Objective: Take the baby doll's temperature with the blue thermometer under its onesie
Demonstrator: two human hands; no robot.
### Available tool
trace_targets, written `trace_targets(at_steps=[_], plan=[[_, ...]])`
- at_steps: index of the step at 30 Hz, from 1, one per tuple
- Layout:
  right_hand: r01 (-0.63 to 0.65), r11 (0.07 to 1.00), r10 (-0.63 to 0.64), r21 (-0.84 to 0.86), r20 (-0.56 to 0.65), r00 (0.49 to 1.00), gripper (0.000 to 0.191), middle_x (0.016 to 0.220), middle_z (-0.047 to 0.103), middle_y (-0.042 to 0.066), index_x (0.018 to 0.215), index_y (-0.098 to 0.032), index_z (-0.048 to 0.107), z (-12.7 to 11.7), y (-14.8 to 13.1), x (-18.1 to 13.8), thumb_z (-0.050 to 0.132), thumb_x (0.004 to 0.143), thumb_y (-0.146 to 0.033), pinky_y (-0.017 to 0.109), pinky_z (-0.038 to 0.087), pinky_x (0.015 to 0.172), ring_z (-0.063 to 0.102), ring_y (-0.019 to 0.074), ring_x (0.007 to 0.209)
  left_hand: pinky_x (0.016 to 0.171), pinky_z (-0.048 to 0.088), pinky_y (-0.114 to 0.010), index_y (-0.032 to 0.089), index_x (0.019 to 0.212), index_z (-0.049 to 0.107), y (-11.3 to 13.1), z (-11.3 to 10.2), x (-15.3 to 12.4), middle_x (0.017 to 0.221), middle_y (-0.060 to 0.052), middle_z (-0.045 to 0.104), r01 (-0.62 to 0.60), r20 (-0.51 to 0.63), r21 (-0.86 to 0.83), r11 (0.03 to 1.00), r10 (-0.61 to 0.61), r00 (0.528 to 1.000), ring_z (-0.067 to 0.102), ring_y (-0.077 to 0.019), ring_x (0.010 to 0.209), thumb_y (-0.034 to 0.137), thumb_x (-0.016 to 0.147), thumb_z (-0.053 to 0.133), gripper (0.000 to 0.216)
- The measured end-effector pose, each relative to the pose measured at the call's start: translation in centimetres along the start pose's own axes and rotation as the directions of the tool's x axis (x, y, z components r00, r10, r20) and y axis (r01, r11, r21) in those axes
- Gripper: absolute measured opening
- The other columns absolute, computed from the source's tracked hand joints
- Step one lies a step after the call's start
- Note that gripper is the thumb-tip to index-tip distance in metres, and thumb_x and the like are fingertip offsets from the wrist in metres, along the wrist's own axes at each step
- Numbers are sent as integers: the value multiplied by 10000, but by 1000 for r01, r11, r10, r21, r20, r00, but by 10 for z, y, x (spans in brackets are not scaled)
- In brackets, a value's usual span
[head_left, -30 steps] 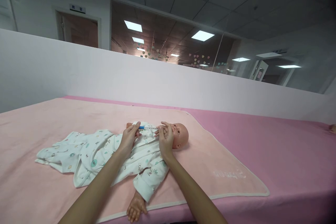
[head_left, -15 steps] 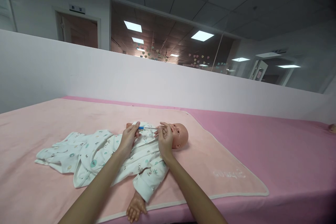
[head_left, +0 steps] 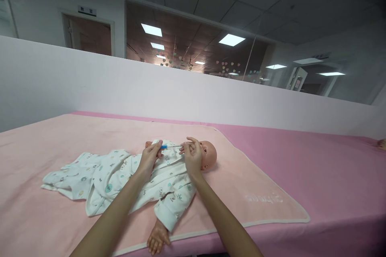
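Note:
A baby doll in a white printed romper lies on its back on a pale pink blanket, head to the right. My left hand is closed on a thin stick with a blue section, held over the doll's chest and pointing toward its face. My right hand rests at the doll's chin and mouth, fingers curled and pinching near the stick's tip. One bare doll hand hangs by the blanket's front edge.
The blanket lies on a darker pink table cover. A white partition wall runs behind the table. Beyond it are a glass wall and a doorway. A small object sits at the far right edge.
My right hand has shifted slightly right, further over the doll's mouth. The left hand keeps the stick in the same place. The view has shifted a little.

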State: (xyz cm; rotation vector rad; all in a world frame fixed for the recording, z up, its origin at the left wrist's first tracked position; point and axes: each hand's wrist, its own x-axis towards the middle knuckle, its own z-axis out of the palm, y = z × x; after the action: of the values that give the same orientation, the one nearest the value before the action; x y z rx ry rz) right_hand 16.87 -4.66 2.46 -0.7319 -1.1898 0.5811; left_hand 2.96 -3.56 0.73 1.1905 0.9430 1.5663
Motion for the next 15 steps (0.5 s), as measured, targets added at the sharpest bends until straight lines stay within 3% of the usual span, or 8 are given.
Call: trace_targets(at_steps=[3, 5, 7, 9, 11, 13, 15], plan=[[46, 996, -52, -71, -97, 994, 197, 724, 593, 19, 918, -166, 525, -18, -34, 3, 529, 772, -299, 238, 493, 550, 570, 114, 587, 573, 376, -209, 142, 498, 482, 4, 4, -6, 489, 10, 443, -135, 144, 261, 956, 100, 984, 463, -106, 551, 525, 734, 490, 450], [116, 976, -152, -186, -195, 969, 177, 764, 612, 43, 836, -154, 568, -39, -55, -7, 574, 740, -303, 255, 501, 661, 595, 137, 698, 551, 350, -220, 149, 579, 542, 8, 7, -13, 525, 9, 483, -249, 256, 418, 873, 150, 955, 457, -111, 539, 518, 757, 459, 418], [102, 946, -212, -308, -350, 912, 221, 782, 620, 54, 849, -154, 586, -66, -67, -28, 595, 721, -334, 271, 500, 685, 603, 150, 705, 593, 350, -237, 168, 650, 573, 13, 11, -20, 607, 4, 539, -379, 324, 549, 745, 229, 918, 481, -126, 598, 499, 772, 452, 373], [3, 922, -209, -388, -488, 847, 283, 763, 624, 57, 882, -153, 589, -92, -67, -56, 601, 707, -375, 276, 505, 669, 608, 154, 661, 697, 348, -269, 187, 709, 591, 17, 13, -25, 726, -7, 586, -498, 371, 648, 576, 332, 867, 506, -152, 728, 467, 779, 471, 313], [-155, 882, -129, -445, -544, 829, 326, 776, 638, 67, 886, -161, 593, -115, -58, -83, 589, 695, -425, 270, 509, 654, 623, 170, 662, 779, 322, -300, 206, 783, 598, 19, 16, -29, 832, -14, 596, -578, 429, 695, 428, 399, 811, 497, -170, 836, 437, 785, 486, 257], [-265, 785, -88, -560, -524, 847, 349, 778, 658, 67, 853, -183, 606, -134, -44, -104, 552, 680, -482, 275, 510, 630, 638, 202, 686, 801, 314, -310, 218, 847, 593, 18, 19, -32, 898, -19, 586, -633, 501, 695, 341, 402, 766, 484, -174, 881, 430, 791, 485, 244], [-319, 630, -69, -709, -460, 885, 347, 761, 670, 47, 803, -217, 622, -149, -29, -117, 492, 680, -514, 287, 499, 561, 642, 223, 671, 817, 319, -314, 230, 934, 574, 14, 22, -34, 971, -28, 568, -672, 565, 682, 288, 376, 735, 475, -182, 921, 441, 787, 489, 271]])
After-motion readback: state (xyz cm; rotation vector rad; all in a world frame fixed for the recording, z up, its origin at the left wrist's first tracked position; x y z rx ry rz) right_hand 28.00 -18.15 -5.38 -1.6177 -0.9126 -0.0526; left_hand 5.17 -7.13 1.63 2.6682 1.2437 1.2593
